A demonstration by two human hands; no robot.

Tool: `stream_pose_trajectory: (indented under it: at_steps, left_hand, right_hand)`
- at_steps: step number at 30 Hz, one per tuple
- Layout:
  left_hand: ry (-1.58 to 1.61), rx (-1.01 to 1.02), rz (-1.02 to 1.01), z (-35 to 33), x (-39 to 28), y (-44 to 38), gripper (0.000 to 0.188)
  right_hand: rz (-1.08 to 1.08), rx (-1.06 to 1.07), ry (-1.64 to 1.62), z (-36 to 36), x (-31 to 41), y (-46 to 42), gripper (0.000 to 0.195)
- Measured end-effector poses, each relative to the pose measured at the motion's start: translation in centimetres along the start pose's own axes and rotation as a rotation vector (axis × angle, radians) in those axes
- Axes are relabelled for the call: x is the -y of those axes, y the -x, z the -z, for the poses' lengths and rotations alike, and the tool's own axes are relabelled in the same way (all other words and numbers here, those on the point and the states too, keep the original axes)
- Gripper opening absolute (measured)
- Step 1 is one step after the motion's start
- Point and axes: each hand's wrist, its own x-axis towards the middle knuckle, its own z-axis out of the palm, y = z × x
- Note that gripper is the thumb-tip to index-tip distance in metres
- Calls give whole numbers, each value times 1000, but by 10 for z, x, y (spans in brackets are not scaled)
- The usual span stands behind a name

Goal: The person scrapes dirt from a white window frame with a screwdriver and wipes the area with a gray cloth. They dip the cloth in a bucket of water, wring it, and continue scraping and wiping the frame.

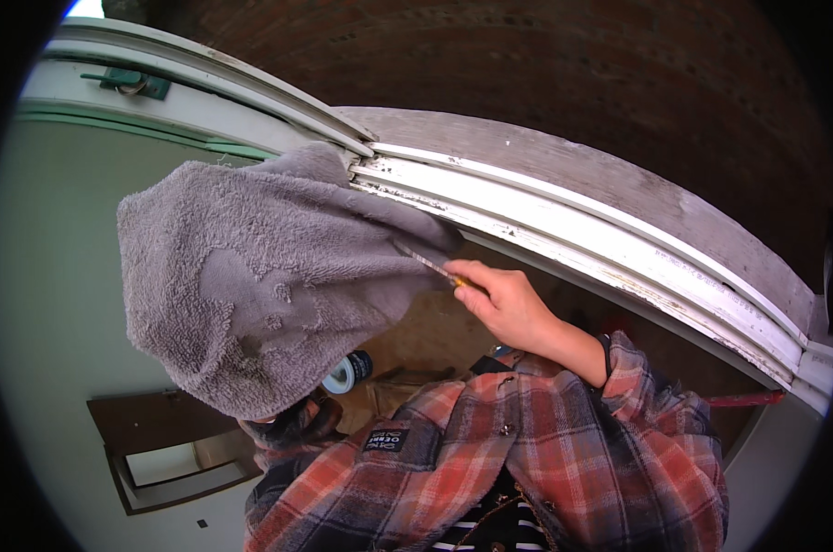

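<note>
A worn grey terry towel (251, 228) with bald patches spreads before me, its upper edge up against the white window frame. My right hand (503, 300) pinches the amber handle of a thin metal tool (423, 259), perhaps a screwdriver. The tool's shaft points up and left, and its tip meets a fold of the towel. My left sleeve (289, 428) runs up beneath the towel's lower edge, where a sliver of skin (268, 419) shows. The towel covers the rest of my left hand, so its grip is hidden.
A white window track (561, 214) with dirt and flaked specks crosses to the right. Beyond it lies a concrete sill (582, 159), then a brick wall (492, 55). A sash with a green latch (133, 83) stands at upper left. Below are a blue-and-white container (347, 372) and a wooden stool (403, 390).
</note>
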Motion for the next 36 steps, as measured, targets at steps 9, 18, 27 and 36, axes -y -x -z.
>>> stream_pose_trajectory:
  at_steps: [9,18,27,36]
  left_hand:
    - [159,156,-99,-32,30,-9,63]
    - [-185,546,-238,-127,13,-23,61]
    - [-14,479,-149,-173,32,-26,50]
    - [52,456,-119,-195,-32,3,20]
  right_hand:
    - [229,-64,753,16,29,-86,24]
    - [499,403,1257,-1,49,-181,16]
    - [527,474,1169,-1,59,-191,14]
    - [240,757,1187,63,95,-146,14]
